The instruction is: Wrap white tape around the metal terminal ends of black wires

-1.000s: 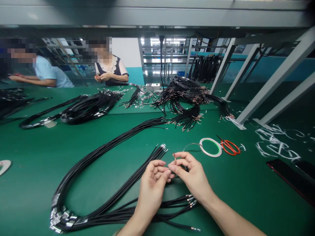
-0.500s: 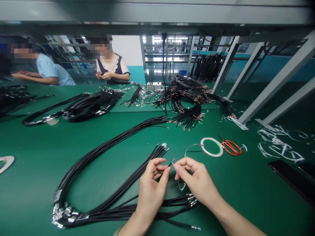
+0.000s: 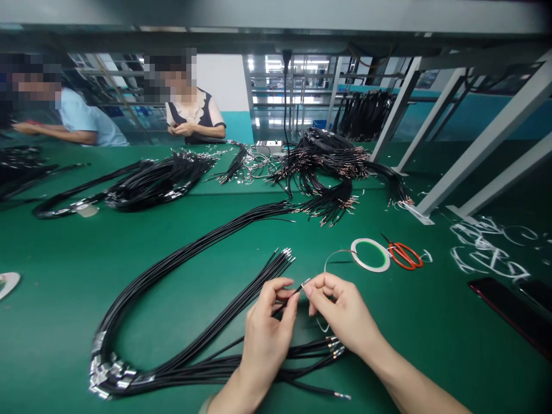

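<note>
My left hand [image 3: 271, 322] is closed on a thin black cable [image 3: 297, 291], pinching it just behind its metal-tipped end. Right beside it, my right hand [image 3: 338, 307] pinches a narrow strip of tape at that cable end; the fingers cover the exact contact. The strip runs back in a loop to a tape roll [image 3: 353, 260] with a white rim and green centre. Below and left of my hands lies a bundle of black cables [image 3: 142, 282], bent in a U and wrapped with silvery tape [image 3: 103, 374]. Its loose metal ends [image 3: 335, 347] fan out under my right hand.
Orange-handled scissors [image 3: 404, 256] lie beside the roll. White tape scraps [image 3: 487, 247] and a dark phone-like object [image 3: 509, 313] are at right, near slanted metal legs [image 3: 478, 138]. More cable piles [image 3: 323, 152] lie behind. Two people sit across the green table [image 3: 207, 230].
My right fingertips have closed in on the cable's metal end, with the tape strip now against or very near it. The whole view has shifted slightly; the cable bundle lies as before.
</note>
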`<control>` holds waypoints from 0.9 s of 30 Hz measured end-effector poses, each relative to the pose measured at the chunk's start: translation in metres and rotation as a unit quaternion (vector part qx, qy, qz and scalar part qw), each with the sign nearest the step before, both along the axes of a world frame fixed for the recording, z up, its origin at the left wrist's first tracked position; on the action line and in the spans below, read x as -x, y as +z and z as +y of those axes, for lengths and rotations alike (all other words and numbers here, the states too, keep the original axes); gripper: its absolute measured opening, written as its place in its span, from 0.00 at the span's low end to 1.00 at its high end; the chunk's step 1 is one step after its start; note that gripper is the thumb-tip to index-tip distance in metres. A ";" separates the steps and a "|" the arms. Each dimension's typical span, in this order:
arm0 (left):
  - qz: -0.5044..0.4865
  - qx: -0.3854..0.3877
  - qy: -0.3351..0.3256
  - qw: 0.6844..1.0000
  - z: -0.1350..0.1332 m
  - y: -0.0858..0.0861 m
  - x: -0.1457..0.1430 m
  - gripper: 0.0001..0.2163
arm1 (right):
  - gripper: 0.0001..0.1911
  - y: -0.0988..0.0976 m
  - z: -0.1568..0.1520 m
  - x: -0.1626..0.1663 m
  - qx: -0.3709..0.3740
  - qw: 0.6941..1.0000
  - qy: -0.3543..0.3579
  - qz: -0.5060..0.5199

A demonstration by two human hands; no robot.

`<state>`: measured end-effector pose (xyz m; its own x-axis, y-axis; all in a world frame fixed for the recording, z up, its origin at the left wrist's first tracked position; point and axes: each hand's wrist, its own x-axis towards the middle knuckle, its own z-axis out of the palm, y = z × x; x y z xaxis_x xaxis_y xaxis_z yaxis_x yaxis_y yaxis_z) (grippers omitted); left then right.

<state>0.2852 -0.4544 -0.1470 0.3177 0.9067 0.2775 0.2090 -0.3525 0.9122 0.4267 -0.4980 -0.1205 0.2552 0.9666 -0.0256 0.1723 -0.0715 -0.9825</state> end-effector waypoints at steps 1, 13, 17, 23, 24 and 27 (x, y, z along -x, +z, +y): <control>0.001 -0.003 -0.002 1.000 0.000 0.000 0.000 0.10 | 0.13 0.000 0.000 0.000 0.002 1.000 0.000 0.000; 0.027 -0.099 -0.054 0.993 0.001 0.006 0.001 0.11 | 0.12 -0.003 0.000 0.000 -0.002 1.000 0.000 0.003; 0.047 -0.137 -0.064 0.987 0.002 0.006 0.002 0.14 | 0.12 -0.003 0.001 0.000 -0.004 1.000 -0.002 0.001; 0.031 -0.134 -0.050 0.989 0.001 0.006 0.001 0.14 | 0.12 -0.002 0.001 0.000 -0.006 1.000 -0.001 0.005; 0.028 -0.129 -0.048 0.990 0.002 0.006 0.001 0.14 | 0.12 -0.002 0.000 0.001 -0.008 1.000 -0.001 0.006; 0.017 -0.114 -0.043 0.992 0.002 0.007 0.001 0.14 | 0.12 -0.001 0.000 0.001 -0.014 1.000 0.000 0.004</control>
<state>0.2845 -0.4525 -0.1397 0.4032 0.7908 0.4604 0.1989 -0.5668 0.7995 0.4258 -0.4978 -0.1216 0.2544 0.9671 -0.0011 0.1653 -0.0446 -0.9852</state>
